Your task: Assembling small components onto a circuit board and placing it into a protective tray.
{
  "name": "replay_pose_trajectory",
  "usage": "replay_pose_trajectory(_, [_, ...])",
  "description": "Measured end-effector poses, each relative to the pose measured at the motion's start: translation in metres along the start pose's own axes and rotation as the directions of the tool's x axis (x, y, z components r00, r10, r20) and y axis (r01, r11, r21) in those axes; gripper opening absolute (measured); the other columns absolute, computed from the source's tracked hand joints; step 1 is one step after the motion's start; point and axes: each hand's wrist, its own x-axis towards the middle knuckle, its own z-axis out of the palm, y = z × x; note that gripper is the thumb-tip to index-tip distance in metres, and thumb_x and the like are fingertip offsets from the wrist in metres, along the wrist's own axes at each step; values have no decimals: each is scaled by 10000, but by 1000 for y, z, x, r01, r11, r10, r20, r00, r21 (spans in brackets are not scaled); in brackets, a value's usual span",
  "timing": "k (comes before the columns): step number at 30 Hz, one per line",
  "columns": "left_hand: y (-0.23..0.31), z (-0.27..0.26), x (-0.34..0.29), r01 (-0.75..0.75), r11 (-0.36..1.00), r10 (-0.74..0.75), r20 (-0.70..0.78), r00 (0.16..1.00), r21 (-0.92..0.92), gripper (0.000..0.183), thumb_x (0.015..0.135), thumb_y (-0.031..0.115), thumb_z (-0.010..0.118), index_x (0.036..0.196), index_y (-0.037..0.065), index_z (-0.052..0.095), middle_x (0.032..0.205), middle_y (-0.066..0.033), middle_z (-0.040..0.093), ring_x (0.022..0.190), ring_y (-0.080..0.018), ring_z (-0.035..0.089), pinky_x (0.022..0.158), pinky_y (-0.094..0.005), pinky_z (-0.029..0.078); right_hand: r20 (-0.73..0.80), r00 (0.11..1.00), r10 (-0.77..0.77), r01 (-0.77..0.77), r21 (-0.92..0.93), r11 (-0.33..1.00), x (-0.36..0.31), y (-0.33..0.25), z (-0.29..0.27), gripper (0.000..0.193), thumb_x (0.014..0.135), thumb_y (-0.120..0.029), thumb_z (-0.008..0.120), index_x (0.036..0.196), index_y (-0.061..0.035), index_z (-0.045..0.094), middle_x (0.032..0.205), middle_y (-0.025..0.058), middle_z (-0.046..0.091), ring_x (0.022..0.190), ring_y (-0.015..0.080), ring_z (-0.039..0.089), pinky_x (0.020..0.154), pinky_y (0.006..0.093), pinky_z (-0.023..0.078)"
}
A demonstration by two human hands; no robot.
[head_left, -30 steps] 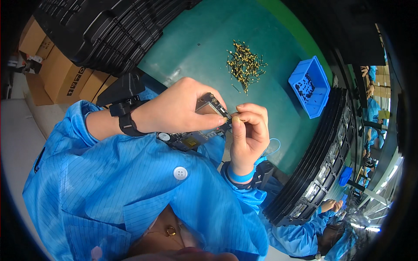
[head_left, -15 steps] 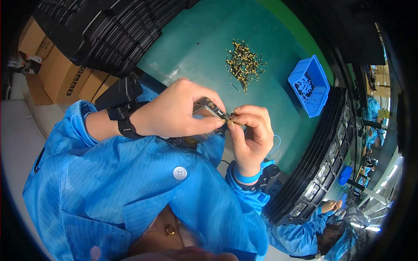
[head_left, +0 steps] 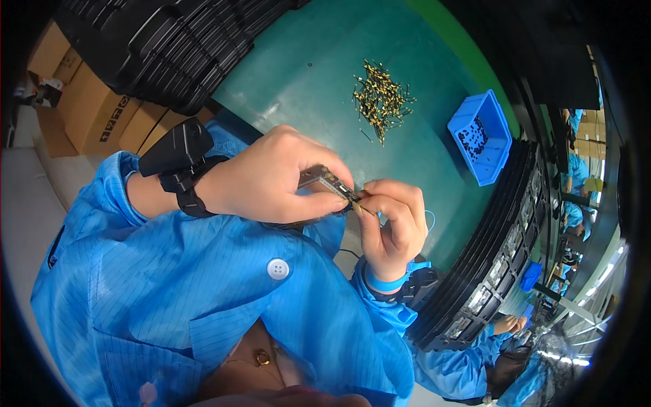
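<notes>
My left hand (head_left: 261, 180) grips a small dark circuit board (head_left: 335, 183) with a pale strip and gold-coloured spots, its thumb below and fingers above. Part of the board is hidden behind the hand. At the board's right end my right hand (head_left: 395, 220) is closed in a pinch, thumb and fingertips meeting by the corner. What lies between those fingertips is too small to make out. Beyond the hands, a loose pile of small black-and-gold pin-like parts (head_left: 381, 100) lies on the green table mat (head_left: 298, 88).
A blue bin (head_left: 500, 150) with small black pieces stands at the right of the table. Stacked black trays rise at the far left (head_left: 169, 51) and near right (head_left: 491, 271). Cardboard boxes (head_left: 91, 112) stand left. At the lower right, a co-worker's hands (head_left: 508, 324) show.
Both hands stay at the board, which has tilted a little more steeply down to the right. The right fingertips have shifted slightly at its corner.
</notes>
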Motion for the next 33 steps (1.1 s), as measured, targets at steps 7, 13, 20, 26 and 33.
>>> replay_pose_trajectory(7, [0, 2, -2, -53, 998, 54, -20, 998, 17, 164, 684, 94, 671, 832, 27, 647, 718, -86, 631, 586, -164, 593, 504, -243, 431, -21, 994, -108, 107, -43, 993, -1, 1, 1, 215, 595, 28, 690, 778, -22, 591, 812, 96, 607, 705, 227, 607, 599, 307, 500])
replay_pose_trajectory(13, [1, 2, -3, -63, 998, 63, -19, 998, 19, 160, 683, 87, 673, 828, 26, 644, 718, -87, 631, 593, -175, 604, 507, -250, 442, 4, 985, -175, 175, -50, 983, 0, 5, -1, 207, 588, -4, 687, 777, -25, 607, 804, 94, 618, 711, 227, 608, 688, 359, 526])
replay_pose_trajectory(20, [3, 2, -3, -58, 998, 58, -40, 998, 10, 155, 685, 82, 675, 820, 17, 637, 717, -97, 625, 607, -183, 609, 520, -257, 451, 10, 982, -187, 187, -64, 980, 2, 6, -1, 198, 593, -5, 685, 775, -28, 611, 802, 92, 620, 710, 223, 608, 706, 366, 524])
replay_pose_trajectory(26, [3, 2, -3, -47, 999, 48, -35, 998, 10, 143, 687, 68, 671, 815, 16, 632, 714, -96, 623, 611, -183, 611, 521, -256, 448, 30, 985, -171, 173, -55, 983, 3, 6, -3, 188, 599, -4, 684, 768, -35, 606, 804, 89, 621, 713, 220, 606, 728, 375, 516])
replay_pose_trajectory(33, [2, 3, -3, -29, 999, 30, -19, 999, 12, 142, 689, 70, 672, 816, 20, 633, 715, -92, 624, 618, -188, 613, 525, -259, 449, 63, 989, -132, 133, -22, 991, 3, 5, -4, 194, 614, -10, 685, 783, -40, 595, 814, 86, 622, 732, 220, 600, 761, 384, 501])
